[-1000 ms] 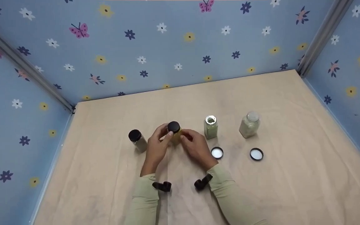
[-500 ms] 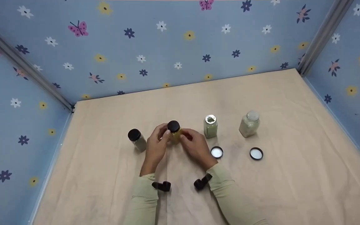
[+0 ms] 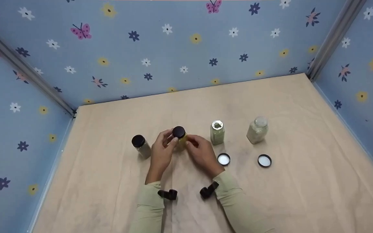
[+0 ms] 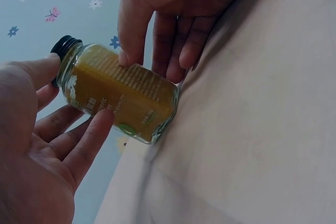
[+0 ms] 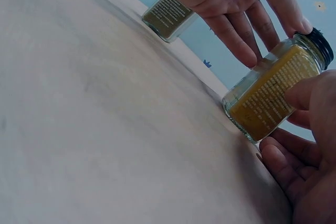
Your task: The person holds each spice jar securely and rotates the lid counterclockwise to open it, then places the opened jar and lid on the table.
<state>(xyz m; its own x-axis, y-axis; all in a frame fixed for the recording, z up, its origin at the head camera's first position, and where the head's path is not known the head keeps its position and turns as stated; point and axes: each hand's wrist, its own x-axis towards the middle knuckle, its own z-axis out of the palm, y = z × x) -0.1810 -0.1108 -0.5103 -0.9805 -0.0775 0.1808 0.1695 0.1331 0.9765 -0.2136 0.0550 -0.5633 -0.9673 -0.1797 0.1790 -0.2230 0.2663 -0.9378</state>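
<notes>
A square glass spice jar of yellow powder (image 4: 121,85) with a black screw cap (image 3: 179,131) stands between the two hands, its base on the table. My left hand (image 3: 162,150) grips it at the cap, thumb on the near side and fingers behind. Lower down, my right hand (image 3: 202,150) pinches the jar's body between thumb and fingers. Left of the hands is a capped jar of dark greenish powder (image 3: 144,150). On the right stand an uncapped jar of green contents (image 3: 218,136) and a jar of pale contents (image 3: 257,132) without its black cap.
Two black caps, a nearer one (image 3: 223,159) and a farther-right one (image 3: 264,160), lie with their white insides up in front of the uncapped jars. A beige cloth (image 3: 108,187) covers the table. Flower-patterned blue walls (image 3: 180,48) close in the back and sides.
The left thumb shifts slightly at the cap's edge while both hands stay on the jar. The view tilts a little; the other jars and caps keep their places.
</notes>
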